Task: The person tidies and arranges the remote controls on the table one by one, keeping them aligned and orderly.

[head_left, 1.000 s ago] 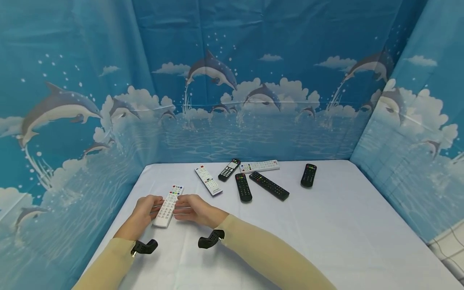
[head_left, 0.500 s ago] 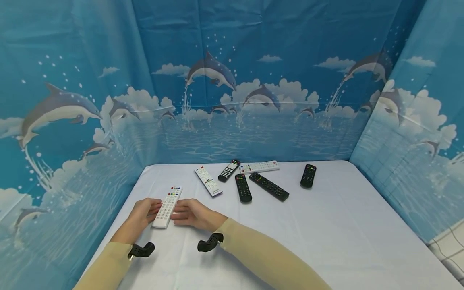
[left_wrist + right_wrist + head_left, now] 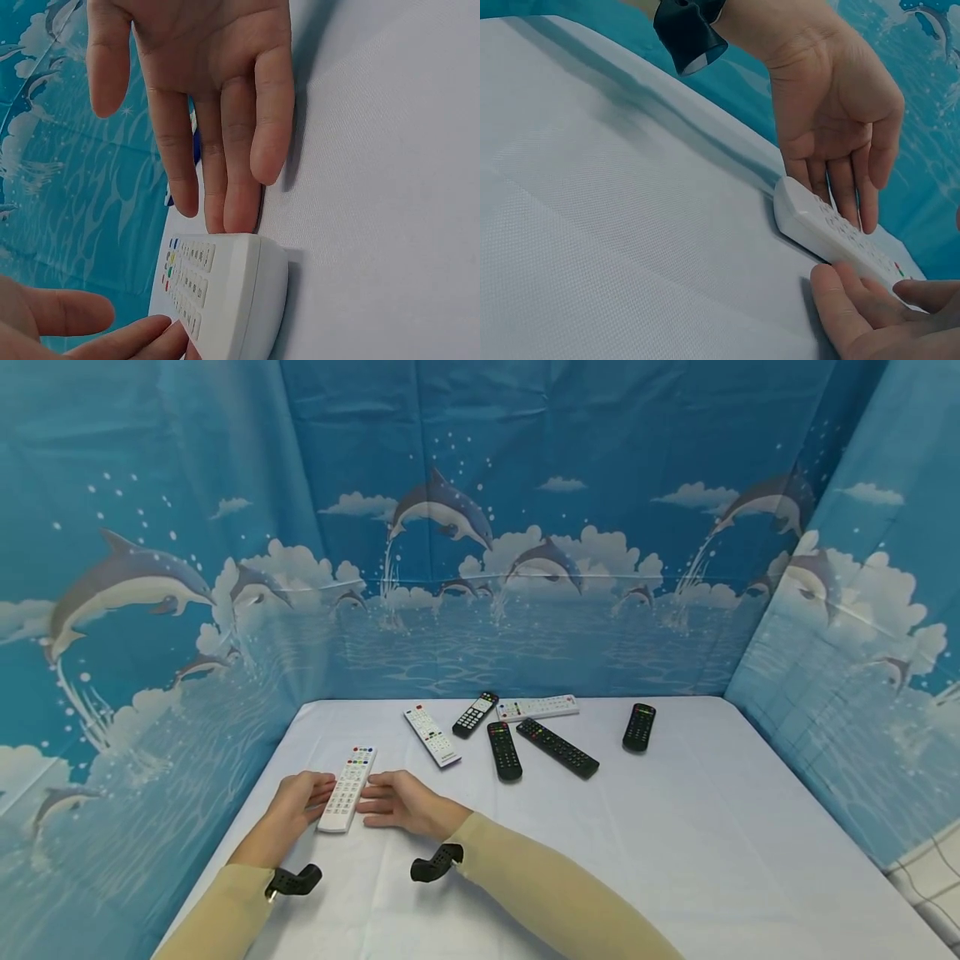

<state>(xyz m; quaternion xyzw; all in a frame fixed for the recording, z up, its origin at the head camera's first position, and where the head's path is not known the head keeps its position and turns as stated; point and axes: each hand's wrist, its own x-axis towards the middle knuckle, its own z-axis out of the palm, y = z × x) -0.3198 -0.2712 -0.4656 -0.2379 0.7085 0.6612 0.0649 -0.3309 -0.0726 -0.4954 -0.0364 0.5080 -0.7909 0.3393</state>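
A white remote control (image 3: 347, 793) lies face up at the front left of the table, its coloured buttons at the far end. Along its left side is my left hand (image 3: 294, 800), fingers loosely extended and fingertips right at the edge. My right hand (image 3: 408, 803) stands on the opposite side, palm towards the remote, with its fingers relaxed. In the left wrist view, the right hand (image 3: 210, 60) points its long fingers at the remote's side (image 3: 232, 300). The right wrist view has the remote (image 3: 817, 225) between the left hand (image 3: 836, 112) and the right hand's fingers (image 3: 844, 307).
Further back lie a white remote (image 3: 432, 737), a black one with pale buttons (image 3: 476, 715), another white one (image 3: 537, 707) and two black ones (image 3: 505, 752) in a loose group. A black remote (image 3: 639, 727) lies apart to the right. Dolphin-printed curtains (image 3: 525, 643) border the white tabletop (image 3: 675, 835).
Both hands and the white remote between them have shifted slightly towards me and to the left since one second ago. Over the last half second they have stayed nearly still.
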